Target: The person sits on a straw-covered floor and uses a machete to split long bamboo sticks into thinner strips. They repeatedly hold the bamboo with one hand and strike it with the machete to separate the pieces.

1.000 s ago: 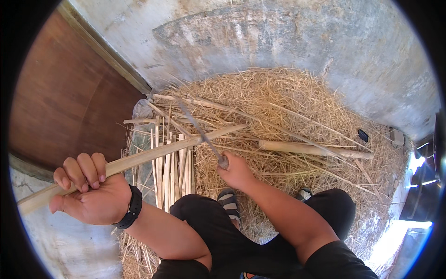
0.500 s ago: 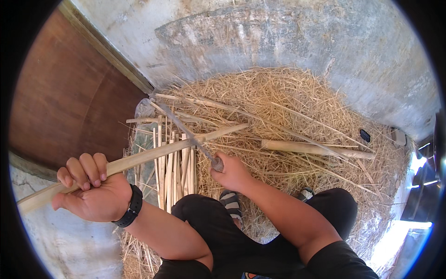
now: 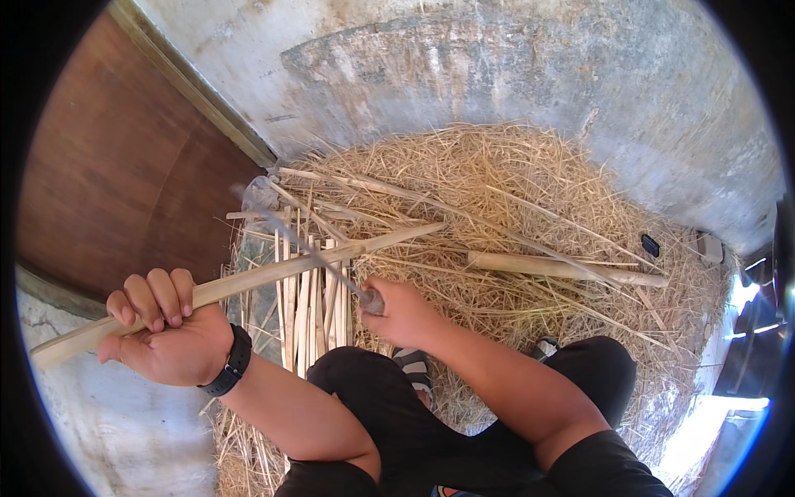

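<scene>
My left hand (image 3: 170, 331), with a black watch on its wrist, is closed around a long pale bamboo strip (image 3: 248, 282). The strip slants up from the far left toward the middle, and its far end hangs over the straw. In my right hand (image 3: 402, 315) is a long-bladed knife (image 3: 373, 302), gripped by its thick round handle. Its thin grey blade, smeared by motion, points up and left and crosses the strip at mid-length. Whether the edge touches the strip I cannot tell. Below lie several narrow split strips (image 3: 302, 306), side by side, left of my feet.
Straw (image 3: 497, 182) covers the ground, with long thin sticks and a thicker bamboo piece (image 3: 563, 267) on it. A small black object (image 3: 650, 245) lies at the right. A stained concrete wall (image 3: 497, 66) rises behind, and a brown wooden panel (image 3: 124, 157) stands at the left.
My right hand has moved slightly left, and the knife's blade has shifted left along the bamboo strip toward my left hand. The left hand and the strip have barely moved.
</scene>
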The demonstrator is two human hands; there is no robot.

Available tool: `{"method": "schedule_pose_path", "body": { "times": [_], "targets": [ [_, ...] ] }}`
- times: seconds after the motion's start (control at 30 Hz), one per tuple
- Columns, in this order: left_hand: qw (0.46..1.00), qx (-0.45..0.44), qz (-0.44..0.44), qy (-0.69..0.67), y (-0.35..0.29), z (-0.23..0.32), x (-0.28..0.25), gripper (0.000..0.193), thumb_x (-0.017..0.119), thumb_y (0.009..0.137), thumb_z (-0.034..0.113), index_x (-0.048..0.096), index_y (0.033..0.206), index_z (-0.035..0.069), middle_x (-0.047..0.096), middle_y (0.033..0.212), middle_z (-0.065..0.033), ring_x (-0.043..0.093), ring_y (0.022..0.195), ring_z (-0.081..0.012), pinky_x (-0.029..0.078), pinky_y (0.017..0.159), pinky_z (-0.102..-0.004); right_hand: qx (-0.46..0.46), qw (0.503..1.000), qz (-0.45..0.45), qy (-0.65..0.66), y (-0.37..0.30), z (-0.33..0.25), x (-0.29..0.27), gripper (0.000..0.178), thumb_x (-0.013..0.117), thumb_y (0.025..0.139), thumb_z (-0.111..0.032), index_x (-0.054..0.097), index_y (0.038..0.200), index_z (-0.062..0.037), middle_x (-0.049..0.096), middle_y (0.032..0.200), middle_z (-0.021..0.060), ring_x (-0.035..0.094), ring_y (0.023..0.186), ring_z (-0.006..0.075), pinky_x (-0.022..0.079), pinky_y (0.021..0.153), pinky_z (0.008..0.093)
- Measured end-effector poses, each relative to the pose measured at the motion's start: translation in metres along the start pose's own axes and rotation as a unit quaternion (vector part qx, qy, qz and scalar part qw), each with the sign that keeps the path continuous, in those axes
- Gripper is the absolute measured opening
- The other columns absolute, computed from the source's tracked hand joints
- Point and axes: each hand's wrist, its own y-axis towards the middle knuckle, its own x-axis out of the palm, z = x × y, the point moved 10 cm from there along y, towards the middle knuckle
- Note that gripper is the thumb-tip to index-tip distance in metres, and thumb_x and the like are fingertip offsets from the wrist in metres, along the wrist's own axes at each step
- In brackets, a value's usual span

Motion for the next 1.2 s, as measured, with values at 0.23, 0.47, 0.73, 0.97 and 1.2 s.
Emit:
{"method": "schedule_pose_path", "body": {
  "times": [0.23,0.47,0.73,0.97,1.2],
  "targets": [
    [1.0,0.005,0.025,0.004,0.003,-0.008,-0.006,0.053,0.056,0.097,0.066,0.053,0.084,0.014,0.035,0.062,0.004,0.03,0.052,-0.0086,0.027,0.049,-0.025,0.166,0.976,0.121,-0.078,-0.019,0.179,-0.032,0.04,0.074,0.083,-0.023,0.064,0.113,0.0015,0.072,0.096,0.0247,0.071,0.088,0.041,0.057,0.081,0.0453],
    [1.0,-0.003,0.012,0.004,0.003,-0.004,-0.008,0.054,0.059,0.095,0.066,0.053,0.084,0.014,0.035,0.062,0.0042,0.03,0.052,-0.0084,0.027,0.049,-0.0243,0.046,0.996,0.077,-0.029,-0.004,0.072,-0.011,0.04,0.074,0.086,-0.023,0.063,0.116,0.0013,0.071,0.088,0.0243,0.071,0.083,0.0398,0.057,0.079,0.0446],
    [1.0,-0.004,0.013,0.001,0.003,-0.01,-0.001,0.055,0.057,0.096,0.067,0.054,0.084,0.014,0.035,0.063,0.0046,0.03,0.052,-0.0084,0.028,0.049,-0.024,0.156,0.974,0.155,-0.055,-0.022,0.199,-0.023,0.04,0.075,0.086,-0.024,0.063,0.115,0.0006,0.072,0.087,0.02,0.072,0.082,0.0354,0.056,0.077,0.0445],
    [1.0,-0.006,0.005,0.009,0.003,-0.003,-0.009,0.056,0.056,0.096,0.068,0.053,0.084,0.013,0.035,0.063,0.0041,0.029,0.053,-0.0085,0.027,0.049,-0.0241,0.058,0.995,0.063,0.044,0.001,0.079,-0.001,0.037,0.075,0.086,-0.024,0.063,0.111,0.0004,0.071,0.086,0.0197,0.072,0.082,0.0336,0.055,0.078,0.0433],
    [1.0,-0.009,0.016,0.003,0.006,-0.012,-0.002,0.056,0.057,0.094,0.068,0.053,0.084,0.013,0.035,0.063,0.0042,0.029,0.052,-0.0083,0.027,0.049,-0.0243,0.192,0.973,0.109,-0.072,-0.021,0.191,-0.024,0.046,0.075,0.084,-0.025,0.062,0.12,0.0015,0.072,0.105,0.024,0.071,0.093,0.0357,0.056,0.084,0.0433]
  ]
}}
